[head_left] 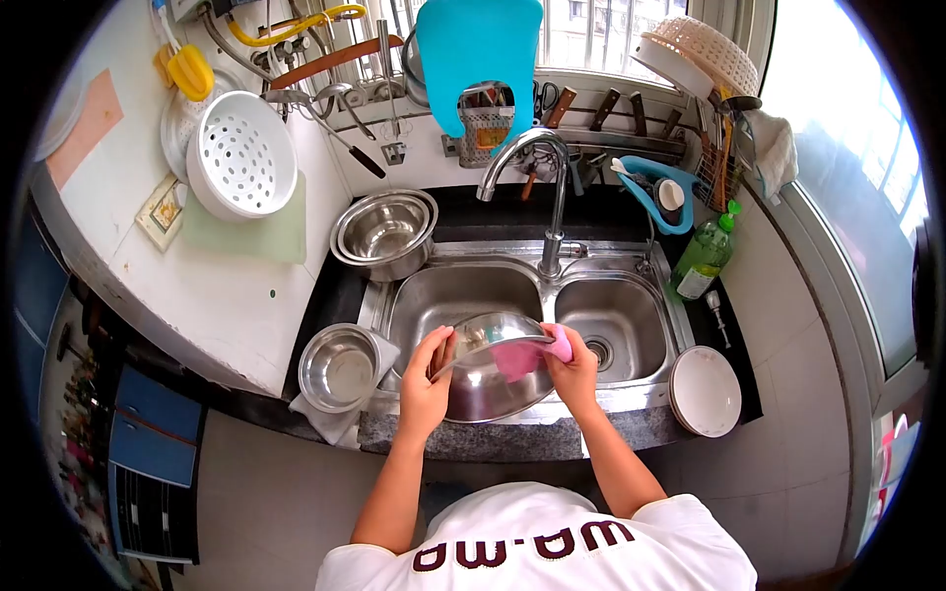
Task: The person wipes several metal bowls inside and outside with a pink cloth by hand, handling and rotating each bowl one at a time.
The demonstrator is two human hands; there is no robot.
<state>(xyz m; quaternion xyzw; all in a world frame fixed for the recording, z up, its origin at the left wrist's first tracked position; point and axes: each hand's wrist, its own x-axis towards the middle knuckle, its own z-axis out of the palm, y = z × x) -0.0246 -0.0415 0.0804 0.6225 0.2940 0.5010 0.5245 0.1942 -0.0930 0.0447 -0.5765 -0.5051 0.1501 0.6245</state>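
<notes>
A shiny stainless steel bowl [485, 392] is tilted over the front edge of the double sink [414, 303], its opening facing away from me. My left hand [426, 382] grips the bowl's left rim, fingers on the inner side. A pink cloth [519, 359] is folded over the right rim. My right hand [574, 372] is closed on this cloth, pinching it against the bowl's edge. Part of the cloth lies against the inside of the bowl. The fingertips of my right hand are partly hidden by the cloth.
The chrome faucet [559, 187] arches above the sink. Steel bowls [392, 258] are nested at the back left; another steel bowl [338, 368] sits on a cloth at the left. On the right are white plates [706, 390] and a green soap bottle [706, 258].
</notes>
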